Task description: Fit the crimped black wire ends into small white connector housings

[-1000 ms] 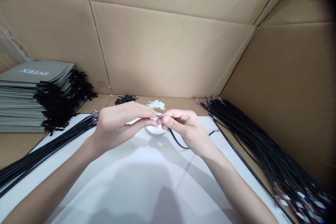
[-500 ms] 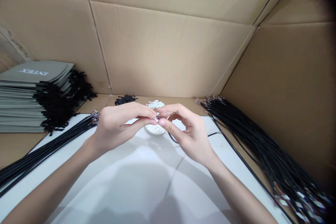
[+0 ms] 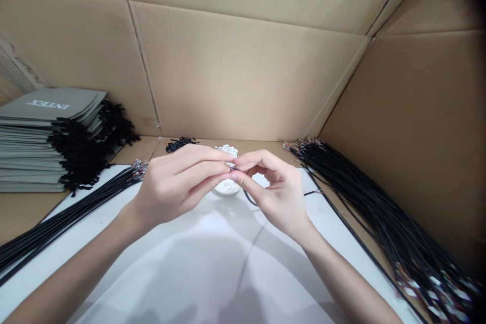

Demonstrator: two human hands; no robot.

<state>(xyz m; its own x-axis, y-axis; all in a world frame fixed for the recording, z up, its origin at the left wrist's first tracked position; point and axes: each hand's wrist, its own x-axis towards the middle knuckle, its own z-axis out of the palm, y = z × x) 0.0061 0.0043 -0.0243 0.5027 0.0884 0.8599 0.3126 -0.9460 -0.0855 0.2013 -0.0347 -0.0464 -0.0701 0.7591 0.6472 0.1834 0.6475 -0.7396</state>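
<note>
Both hands meet fingertip to fingertip above a white bowl (image 3: 227, 188) that holds small white pieces. With thumb and fingers pinched, my right hand (image 3: 279, 195) grips the end of a black cable (image 3: 249, 199), which curves down behind that hand. My left hand (image 3: 174, 185) is closed in a pinch against the same end, where thin wires and a whitish bit barely show. What lies between the left fingertips is mostly hidden.
Behind the bowl are a pile of small white pieces (image 3: 228, 150) and a pile of short black tubes (image 3: 180, 144). Black cable bundles lie at left (image 3: 87, 200) and right (image 3: 364, 202). Grey printed sleeves (image 3: 38, 136) with black straps are stacked at left. Cardboard walls (image 3: 235, 76) enclose the table (image 3: 182, 273).
My left hand has shifted slightly right, and its fingers now cover more of the wire end. The right hand stays almost in place, still pinching the cable.
</note>
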